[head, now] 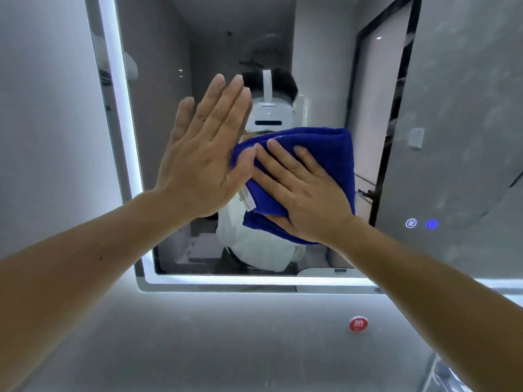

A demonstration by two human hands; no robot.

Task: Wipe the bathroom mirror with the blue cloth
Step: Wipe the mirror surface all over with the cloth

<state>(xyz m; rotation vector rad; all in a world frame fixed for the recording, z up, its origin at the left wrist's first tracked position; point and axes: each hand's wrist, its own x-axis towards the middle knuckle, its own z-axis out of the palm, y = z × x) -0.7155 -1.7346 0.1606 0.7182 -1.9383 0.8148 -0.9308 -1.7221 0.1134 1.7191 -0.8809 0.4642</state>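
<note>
Rectangular wall mirror with a lit white border strip (319, 66) fills the upper centre of the view. The folded blue terry cloth (325, 154) lies flat against the glass at mid-height, right of the mirror's centre, with a white label showing at its lower left edge. The right hand (305, 190) rests on top of the cloth, fingers straight and slightly spread, palm down; nothing is curled round the fabric. Judgement: the flat palm spreads pressure over the whole fold, so a broad patch of cloth meets the glass rather than a bunched corner. The left hand (203, 154) is raised just beside it, fingers straight and held together, pointing up and to the right, its thumb-side edge touching or overlapping the cloth's left border. Whether that palm actually touches the glass cannot be told. Judgement: it probably steadies the body or guards the cloth's edge during strokes; bare skin on the mirror would risk fresh prints. Two small glowing touch icons (421, 223) sit at the mirror's lower right, well apart from the cloth. A round red sticker (358, 323) sits on the grey wall below the frame. Wiping looks under way; coverage so far cannot be judged.
</note>
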